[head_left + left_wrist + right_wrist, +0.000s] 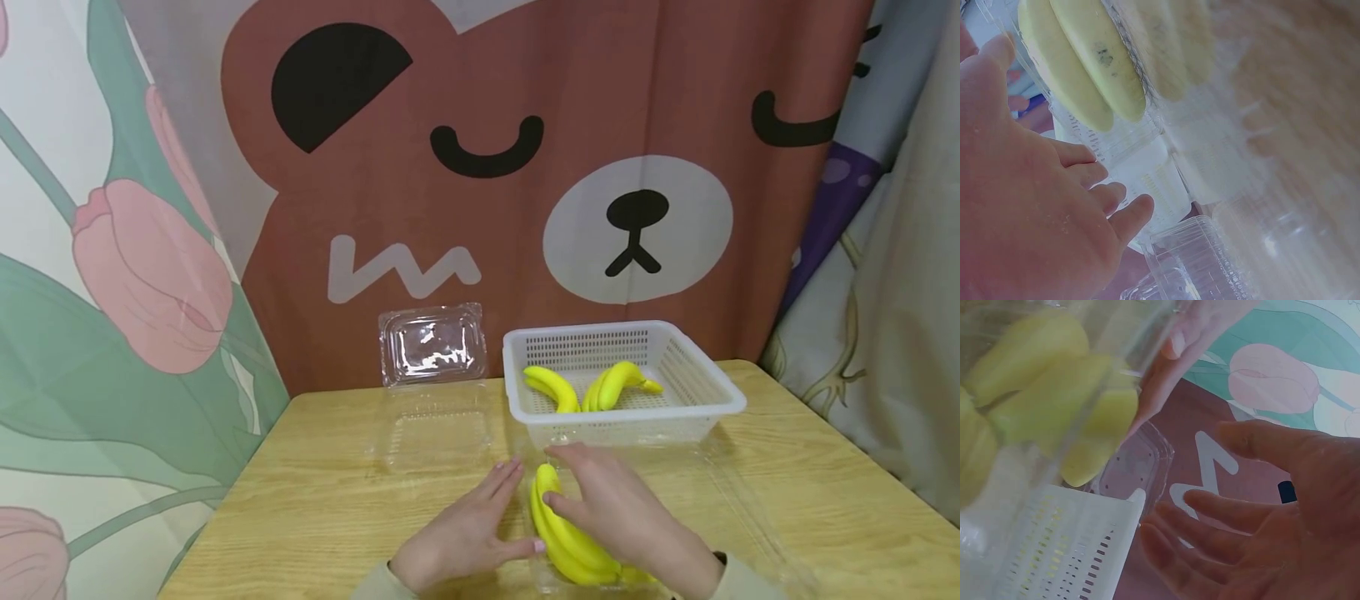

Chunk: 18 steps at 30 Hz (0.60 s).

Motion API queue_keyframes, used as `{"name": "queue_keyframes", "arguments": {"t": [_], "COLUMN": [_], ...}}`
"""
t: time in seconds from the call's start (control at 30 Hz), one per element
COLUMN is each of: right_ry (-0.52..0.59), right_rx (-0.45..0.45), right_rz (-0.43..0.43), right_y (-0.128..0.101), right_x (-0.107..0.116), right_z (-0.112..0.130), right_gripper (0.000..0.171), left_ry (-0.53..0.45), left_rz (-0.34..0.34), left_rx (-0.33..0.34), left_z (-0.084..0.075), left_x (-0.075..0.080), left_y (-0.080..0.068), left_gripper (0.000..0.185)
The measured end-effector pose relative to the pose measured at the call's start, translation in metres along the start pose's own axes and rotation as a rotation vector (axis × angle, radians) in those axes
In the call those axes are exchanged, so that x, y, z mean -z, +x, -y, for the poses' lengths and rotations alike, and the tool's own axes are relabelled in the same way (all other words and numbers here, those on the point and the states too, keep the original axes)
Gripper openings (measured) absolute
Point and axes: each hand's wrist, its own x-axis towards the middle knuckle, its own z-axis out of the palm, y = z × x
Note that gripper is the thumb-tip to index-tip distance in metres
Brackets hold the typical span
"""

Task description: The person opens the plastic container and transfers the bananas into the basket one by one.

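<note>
Already the wooden table point(825, 500) carries most of the work in hand: a white slotted basket point(705, 400) stands at its far side with two bunches of bananas point(551, 387) lying loose inside, and to its left an empty clear plastic box point(433, 433) sits open, its lid point(431, 343) propped upright against the bear-print curtain point(480, 167). Nearer the person, a second clear tray point(742, 508) lies just in front of the basket, and one bunch of bananas point(562, 533) rests in it, between both hands. Judging by this, one bunch is packed, two are left in the basket, and this tray does not look closed yet, though its lid is hard to make out. The right hand point(630, 517) lies over the bunch with straight, relaxed fingers, touching rather than gripping. The left hand point(468, 533) rests beside the tray, fingers stretched out flat and thumb near the bananas, holding nothing. Both wrist views show loose, spread fingers next to clear plastic.
</note>
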Motion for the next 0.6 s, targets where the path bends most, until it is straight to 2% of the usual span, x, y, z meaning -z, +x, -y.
{"name": "queue_keyframes", "arguments": {"t": [0.23, 0.47, 0.6], "right_ry": [0.000, 0.008, 0.013], "right_rx": [0.023, -0.033, -0.027], "right_rz": [0.065, 0.178, 0.193], "right_y": [-0.007, -0.010, -0.010], "right_x": [-0.013, -0.021, -0.023], "right_z": [-0.010, -0.013, -0.014], "right_gripper": [0.057, 0.059, 0.059], "left_ry": [-0.016, -0.015, -0.018], "left_rz": [0.003, 0.009, 0.003], "left_rx": [0.007, 0.020, 0.017], "left_z": [0.000, -0.001, -0.002], "left_x": [-0.001, -0.001, 0.000], "left_y": [0.000, 0.000, 0.000], "left_gripper": [0.100, 0.101, 0.101]}}
